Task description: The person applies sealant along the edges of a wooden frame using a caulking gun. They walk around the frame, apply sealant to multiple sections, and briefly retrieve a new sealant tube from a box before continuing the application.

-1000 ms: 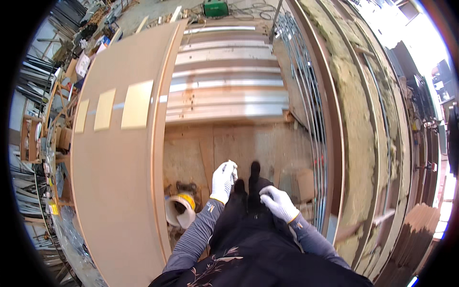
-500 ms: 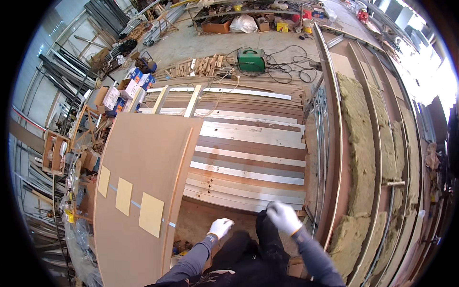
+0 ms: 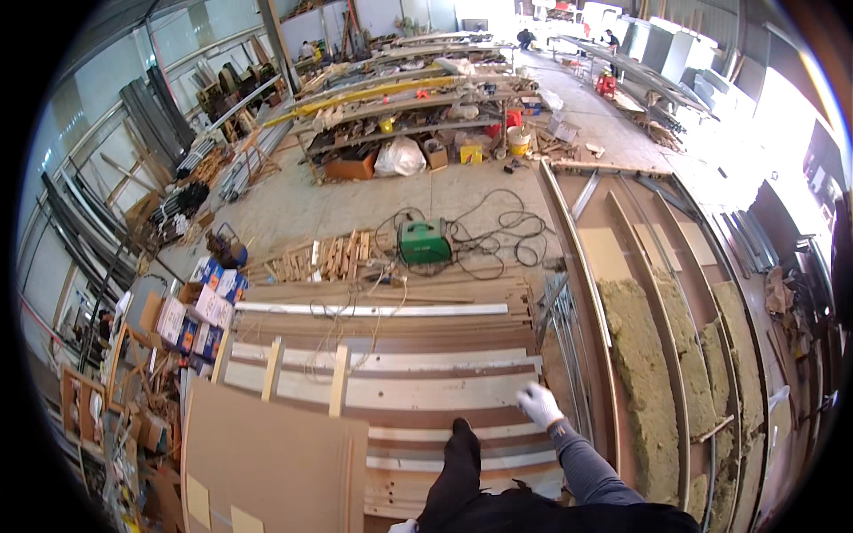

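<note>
My right hand (image 3: 539,405), in a white glove, is out in front over the right end of the stacked boards (image 3: 426,392). Its fingers look loosely curled, with nothing visible in them. Only a sliver of my left hand (image 3: 404,527), also white-gloved, shows at the lower edge; its fingers are hidden. Close to it lies a large brown panel (image 3: 275,453) with pale yellow rectangles (image 3: 197,500) on its face. My leg (image 3: 451,475) is stretched forward over the boards.
A green machine (image 3: 424,241) with tangled black cables sits beyond the boards, beside short wood offcuts (image 3: 333,258). To the right, a long frame (image 3: 582,258) holds yellowish insulation (image 3: 644,355). Boxes (image 3: 211,306) are piled at left. Cluttered racks (image 3: 400,129) and people (image 3: 526,38) appear farther back.
My view has tilted up and moved forward, bringing the far workshop into sight. A leg has swung out over the boards. My left hand has dropped almost out of the picture.
</note>
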Motion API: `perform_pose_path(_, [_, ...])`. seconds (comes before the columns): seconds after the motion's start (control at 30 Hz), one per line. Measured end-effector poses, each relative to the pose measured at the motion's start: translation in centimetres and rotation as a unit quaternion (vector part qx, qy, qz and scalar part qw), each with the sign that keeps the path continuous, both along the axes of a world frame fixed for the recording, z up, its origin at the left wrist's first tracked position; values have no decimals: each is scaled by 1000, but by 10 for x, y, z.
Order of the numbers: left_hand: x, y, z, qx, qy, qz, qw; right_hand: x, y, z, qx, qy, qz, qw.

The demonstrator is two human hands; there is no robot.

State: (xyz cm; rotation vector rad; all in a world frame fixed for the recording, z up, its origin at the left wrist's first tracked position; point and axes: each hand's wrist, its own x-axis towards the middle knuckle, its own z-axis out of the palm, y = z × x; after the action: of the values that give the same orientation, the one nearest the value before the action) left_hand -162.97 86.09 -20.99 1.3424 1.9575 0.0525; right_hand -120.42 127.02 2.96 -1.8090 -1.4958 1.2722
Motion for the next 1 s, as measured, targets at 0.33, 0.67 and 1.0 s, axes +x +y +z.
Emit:
perform_pose_path(0.33, [-35, 411, 160, 213, -229, 300, 901, 142, -47, -157, -222, -365, 377, 822])
perform_pose_path(0.67, [-71, 560, 66, 197, -155, 463, 850, 16, 305, -188, -88, -347, 382, 852])
perform_pose_path(1.0, [-146, 650, 114, 221, -114, 547, 799, -317, 665, -126, 88, -246, 380, 887])
